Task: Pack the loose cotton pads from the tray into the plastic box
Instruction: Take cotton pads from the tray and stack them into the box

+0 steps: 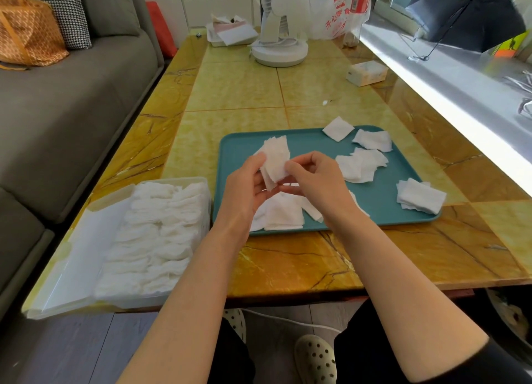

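glossy marble-look table (288, 268), matt tray (383, 205)

**Around the Edges**

We see a grey sofa (72, 110) along the left and an orange bag (26, 32) upper left. A white fan (277, 38) and a printed plastic bag (339, 12) are top centre, and a black umbrella (472, 12) upper right.

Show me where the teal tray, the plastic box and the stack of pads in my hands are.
teal tray (305, 142), head view, bare floor near far edge
plastic box (172, 180), head view, far rim
stack of pads (276, 159), head view, top pad's middle
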Available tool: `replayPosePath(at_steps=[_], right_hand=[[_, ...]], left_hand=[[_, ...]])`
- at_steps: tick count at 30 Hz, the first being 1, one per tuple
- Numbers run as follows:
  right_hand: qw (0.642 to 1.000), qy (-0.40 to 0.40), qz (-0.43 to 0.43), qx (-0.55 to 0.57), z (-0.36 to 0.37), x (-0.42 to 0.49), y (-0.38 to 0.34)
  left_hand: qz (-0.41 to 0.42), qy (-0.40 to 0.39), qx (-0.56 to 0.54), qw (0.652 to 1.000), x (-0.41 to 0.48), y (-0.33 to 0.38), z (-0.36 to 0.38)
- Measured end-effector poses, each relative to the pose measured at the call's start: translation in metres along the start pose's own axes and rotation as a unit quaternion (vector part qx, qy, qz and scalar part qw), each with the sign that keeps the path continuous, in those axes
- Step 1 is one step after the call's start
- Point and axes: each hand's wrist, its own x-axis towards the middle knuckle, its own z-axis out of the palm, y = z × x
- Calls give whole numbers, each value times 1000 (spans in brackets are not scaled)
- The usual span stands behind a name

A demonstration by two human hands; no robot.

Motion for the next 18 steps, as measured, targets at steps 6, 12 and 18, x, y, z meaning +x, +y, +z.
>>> replayPosePath(at_steps=[6, 12, 18], right_hand=[[996, -27, -24, -75, 1, 2, 4], [987, -20, -49, -149, -3, 6, 4], [987, -33, -51, -150, -6, 8, 8]], left_hand=[[43, 30, 126, 991, 1, -9, -4], [20, 17, 159, 987, 1, -10, -4], [-5, -7, 155, 988, 1, -10, -1]])
